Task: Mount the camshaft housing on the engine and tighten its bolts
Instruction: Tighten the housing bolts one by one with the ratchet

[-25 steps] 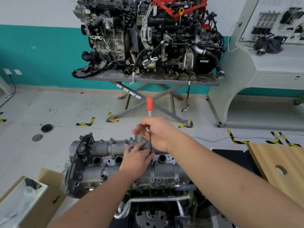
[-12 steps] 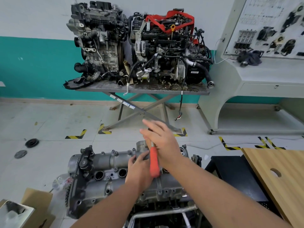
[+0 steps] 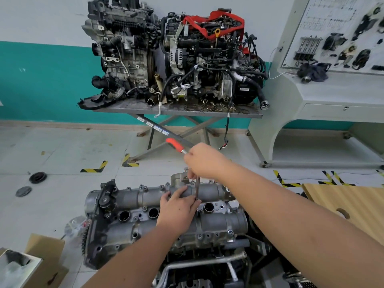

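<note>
From my remote seat the room reads bright and evenly lit, a soft diffuse light with no single source I can pick out. Shadows are faint: a pale one under the scissor-leg surface and a darker pocket beneath the camshaft housing. No harsh glare, only a mild sheen on the floor tiles. The wide lens bends the teal wall stripe and the display cabinet near the edges. The cardboard box at bottom left looks soft, and both forearms are slightly smeared.
</note>
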`<state>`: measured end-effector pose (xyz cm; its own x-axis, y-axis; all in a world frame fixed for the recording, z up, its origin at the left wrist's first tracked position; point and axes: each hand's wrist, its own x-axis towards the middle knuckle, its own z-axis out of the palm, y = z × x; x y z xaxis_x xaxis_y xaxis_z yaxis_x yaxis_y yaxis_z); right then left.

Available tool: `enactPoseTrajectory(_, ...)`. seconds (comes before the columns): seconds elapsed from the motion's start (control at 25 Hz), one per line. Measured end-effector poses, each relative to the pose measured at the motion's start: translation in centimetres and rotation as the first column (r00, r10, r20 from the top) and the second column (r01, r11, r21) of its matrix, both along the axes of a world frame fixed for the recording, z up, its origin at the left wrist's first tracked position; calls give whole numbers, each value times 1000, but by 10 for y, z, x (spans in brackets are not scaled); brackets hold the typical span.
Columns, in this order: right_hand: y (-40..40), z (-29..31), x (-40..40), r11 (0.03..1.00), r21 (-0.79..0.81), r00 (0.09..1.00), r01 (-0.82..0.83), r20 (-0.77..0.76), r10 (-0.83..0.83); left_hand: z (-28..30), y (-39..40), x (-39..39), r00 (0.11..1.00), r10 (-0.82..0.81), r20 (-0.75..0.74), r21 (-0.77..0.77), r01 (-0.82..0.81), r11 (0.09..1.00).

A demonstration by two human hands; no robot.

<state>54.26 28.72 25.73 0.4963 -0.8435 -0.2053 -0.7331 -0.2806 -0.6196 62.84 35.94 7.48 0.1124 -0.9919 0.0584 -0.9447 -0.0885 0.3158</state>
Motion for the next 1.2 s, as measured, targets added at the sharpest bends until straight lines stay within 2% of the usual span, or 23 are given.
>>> enactPoseTrajectory(0.04, 3, -3, -3, 930, 357, 936, 92, 289, -203, 0, 0, 1, 1000, -5, 5, -1, 5, 1000)
enactPoseTrajectory(0.08, 9, -9, -7, 782, 621, 753, 60, 486, -443, 0, 0, 1, 1000, -9, 9, 2, 9, 1000)
enactPoseTrajectory(0.12, 13, -17, -10, 671, 741, 510, -21, 585, -631, 0, -1, 0, 1000, -7, 9, 4, 7, 1000)
enactPoseTrajectory(0.16, 15, -26, -14, 622, 778, 306, -85, 615, -727, 1, -1, 0, 1000, -2, -1, 3, 2, 1000)
enactPoseTrajectory(0.2, 17, -35, -15, 616, 778, 175, -120, 628, -759, 2, -2, -1, 1000, 2, -13, -3, -2, 1000)
enactPoseTrajectory(0.24, 20, -43, -16, 648, 752, 129, -120, 659, -741, 1, -2, 0, 1000, 3, -18, -1, -3, 1000)
enactPoseTrajectory(0.28, 25, -49, -16, 712, 698, 162, -81, 714, -681, 0, -3, 1, 1000, -1, -15, 5, 1, 1000)
enactPoseTrajectory(0.32, 28, -56, -15, 799, 602, 275, -1, 768, -578, -1, -3, 2, 1000, -8, -13, 5, 8, 1000)
enactPoseTrajectory(0.36, 31, -62, -15, 894, 440, 435, 83, 791, -430, -2, -2, 2, 1000, -12, -14, -8, 11, 1000)
enactPoseTrajectory(0.4, 34, -67, -15, 967, 213, 585, 138, 771, -253, -2, -1, 2, 1000, -12, -14, -23, 12, 1000)
enactPoseTrajectory(0.44, 35, -70, -17, 987, -45, 679, 154, 730, -73, -2, 0, 2, 1000, -15, -16, -36, 14, 999)
enactPoseTrajectory(0.48, 33, -72, -18, 939, -309, 740, 154, 666, 98, -3, 0, 2, 1000, -12, -19, -49, 11, 999)
enactPoseTrajectory(0.56, 22, -73, -22, 684, -727, 841, 53, 402, 363, -5, -2, 2, 999, -8, -33, -65, 6, 998)
enactPoseTrajectory(0.64, 18, -66, -28, 460, -878, 900, -132, 89, 427, 1, -4, 0, 997, -23, -72, -76, 17, 997)
enactPoseTrajectory(0.68, 18, -60, -30, 413, -877, 910, -246, -62, 411, 3, -4, -1, 998, -35, -49, -138, 28, 990)
enactPoseTrajectory(0.76, 19, -45, -32, 419, -793, 883, -443, -305, 356, 2, -2, -1, 998, -26, 60, -282, 42, 958)
enactPoseTrajectory(0.88, 17, -24, -30, 431, -665, 792, -610, -528, 306, 0, 1, 0, 1000, 4, -14, -97, -6, 995)
enactPoseTrajectory(0.96, 16, -14, -26, 454, -606, 753, -653, -581, 308, -3, 1, 1, 1000, 19, 6, -83, -19, 996)
enactPoseTrajectory(1.04, 17, -6, -19, 527, -570, 763, -631, -578, 289, -4, 0, 1, 1000, 0, 25, -71, 2, 998)
enactPoseTrajectory(1.08, 19, -3, -15, 605, -536, 786, -589, -554, 274, -5, 0, 2, 1000, -8, 25, -64, 10, 998)
enactPoseTrajectory(1.12, 20, 0, -11, 726, -468, 834, -503, -483, 266, -5, -1, 2, 1000, -17, 22, -53, 18, 998)
enactPoseTrajectory(1.16, 19, 0, -11, 881, -346, 930, -323, -289, 228, -6, -1, 2, 999, -22, 30, -41, 23, 999)
enactPoseTrajectory(1.2, 19, -1, -11, 993, -76, 995, -91, 21, 93, -5, -1, 2, 999, -23, 46, -26, 24, 999)
